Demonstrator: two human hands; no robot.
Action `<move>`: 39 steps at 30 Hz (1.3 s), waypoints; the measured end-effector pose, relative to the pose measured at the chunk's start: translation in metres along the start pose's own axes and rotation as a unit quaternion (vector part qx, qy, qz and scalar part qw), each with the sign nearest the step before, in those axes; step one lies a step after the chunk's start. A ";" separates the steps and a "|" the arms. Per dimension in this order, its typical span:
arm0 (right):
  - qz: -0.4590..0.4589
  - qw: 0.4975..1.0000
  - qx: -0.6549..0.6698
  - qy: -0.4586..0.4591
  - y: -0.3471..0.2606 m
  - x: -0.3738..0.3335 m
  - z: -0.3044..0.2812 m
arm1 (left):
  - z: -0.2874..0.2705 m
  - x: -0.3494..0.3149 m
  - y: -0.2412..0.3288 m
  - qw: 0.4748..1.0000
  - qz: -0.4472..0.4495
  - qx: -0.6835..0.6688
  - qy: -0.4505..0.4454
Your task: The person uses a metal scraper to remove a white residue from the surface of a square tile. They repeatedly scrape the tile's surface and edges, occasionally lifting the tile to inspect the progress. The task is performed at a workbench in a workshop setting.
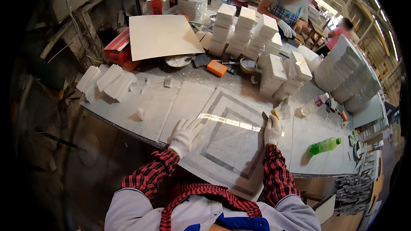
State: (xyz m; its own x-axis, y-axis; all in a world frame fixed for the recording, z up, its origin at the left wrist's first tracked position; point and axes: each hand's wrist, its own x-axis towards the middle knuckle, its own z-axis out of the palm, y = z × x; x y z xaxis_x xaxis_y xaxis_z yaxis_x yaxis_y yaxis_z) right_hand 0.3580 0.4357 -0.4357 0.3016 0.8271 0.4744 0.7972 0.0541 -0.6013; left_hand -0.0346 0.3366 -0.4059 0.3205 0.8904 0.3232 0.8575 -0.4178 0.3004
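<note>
A polished white-and-grey stone panel (229, 139) with darker nested rectangular bands lies in front of me, its near edge jutting toward my body. My left hand (187, 134), in a white knit glove, rests flat on the panel's left side with fingers stretched out. At the right edge, my gloved right hand (272, 131) is closed around a dark flat scraper (265, 116). Only the scraper's blade shows beyond the fingers; its grip is hidden. A crumpled whitish cloth (283, 108) lies just beyond that hand.
White tile stacks (222, 30) stand at the back, with taller stacks (338, 66) at right. A green bottle (324, 146) lies on the right. An orange box (217, 68), a bowl (248, 64) and a beige board (165, 36) sit beyond the panel. A co-worker (287, 6) works opposite.
</note>
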 end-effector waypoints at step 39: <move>-0.028 0.998 -0.041 -0.032 -0.004 -0.005 -0.001 | -0.011 0.004 -0.001 0.994 -0.015 -0.100 0.037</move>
State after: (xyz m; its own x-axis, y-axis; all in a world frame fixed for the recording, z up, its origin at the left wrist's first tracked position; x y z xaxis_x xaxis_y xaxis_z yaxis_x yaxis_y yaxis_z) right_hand 0.3542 0.4313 -0.4350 0.2236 0.8586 0.4613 0.8527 0.0569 -0.5194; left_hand -0.0384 0.3391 -0.3952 0.2591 0.8902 0.3747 0.7668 -0.4255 0.4806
